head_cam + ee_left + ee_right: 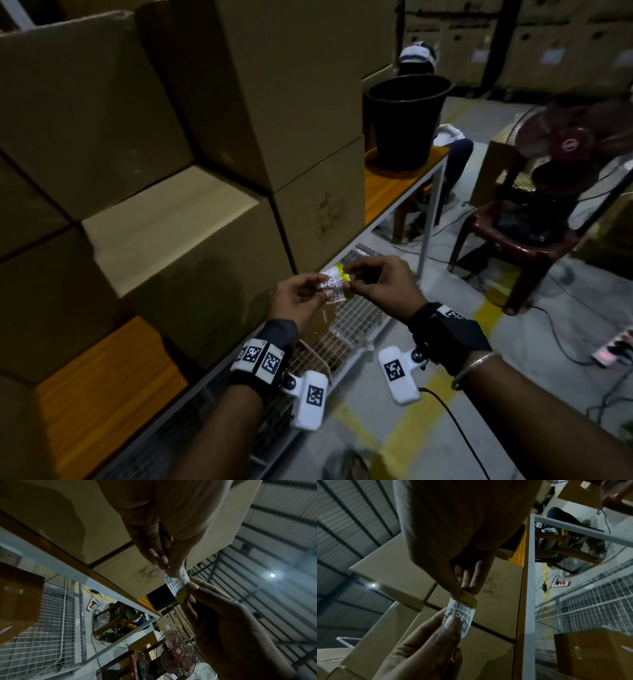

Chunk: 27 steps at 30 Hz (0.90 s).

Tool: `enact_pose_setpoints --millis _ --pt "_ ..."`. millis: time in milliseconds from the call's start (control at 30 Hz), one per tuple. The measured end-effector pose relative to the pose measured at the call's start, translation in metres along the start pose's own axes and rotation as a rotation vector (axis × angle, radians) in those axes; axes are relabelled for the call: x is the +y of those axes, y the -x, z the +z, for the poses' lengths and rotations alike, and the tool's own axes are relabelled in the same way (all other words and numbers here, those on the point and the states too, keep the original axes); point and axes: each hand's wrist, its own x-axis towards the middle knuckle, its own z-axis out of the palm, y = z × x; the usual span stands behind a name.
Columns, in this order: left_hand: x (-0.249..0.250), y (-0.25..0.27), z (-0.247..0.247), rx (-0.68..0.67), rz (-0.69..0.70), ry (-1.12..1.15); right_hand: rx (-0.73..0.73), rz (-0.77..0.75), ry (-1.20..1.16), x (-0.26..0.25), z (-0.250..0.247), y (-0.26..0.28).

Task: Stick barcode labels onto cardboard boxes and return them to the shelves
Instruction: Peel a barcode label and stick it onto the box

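— What's on your left?

— Plain matte cardboard boxes (178, 236), square-edged, stacked on an orange wooden shelf (102, 383) with a pale metal frame. They fill it almost to its front edge.

— And your hands?

— Both are in front of the shelf's front edge, over the wire mesh below. Your left hand (301, 298) pinches the white end of a barcode label (334, 284) between thumb and fingers. Your right hand (380, 284) pinches the other end, where a glossy yellow backing strip (344, 274) shows. The label is held in the air between them, touching no box.

— What do your wrist cameras add?

— The left wrist view shows the label (176, 584) curling, its yellow backing (181, 597) by your right thumb. The right wrist view shows the print clearly: thin bars near the yellow strip (469, 599), a square dotted code further down the paper (462, 616), your left thumb (450, 623) lying over it. Both show a ribbed metal roof, which the head view does not.

— Further right?

— A round black bucket (406, 120) stands at the shelf's far end. Beyond it are a dark red plastic chair (513, 236) and a caged fan (575, 144).
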Motion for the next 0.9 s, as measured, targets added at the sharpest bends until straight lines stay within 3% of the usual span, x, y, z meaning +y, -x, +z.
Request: enact_pose_setpoints --millis 200,367,533,700,900 --pt "-0.011 -0.086 0.043 -0.038 0.039 -0.009 0.081 0.034 0.212 0.024 -0.043 -0.064" --pt "-0.003 -0.146 0.070 -0.069 0.163 -0.042 0.121 0.048 0.322 0.021 -0.076 -0.110" --pt "0.000 -0.188 0.097 -0.086 0.165 -0.058 0.134 0.030 0.395 0.032 -0.112 -0.146" --pt "0.009 -0.227 0.123 -0.048 0.172 -0.131 0.083 0.042 0.349 0.043 -0.148 -0.188" --pt "0.032 -0.274 0.167 0.056 0.276 -0.221 0.025 0.035 0.274 0.065 -0.198 -0.248"
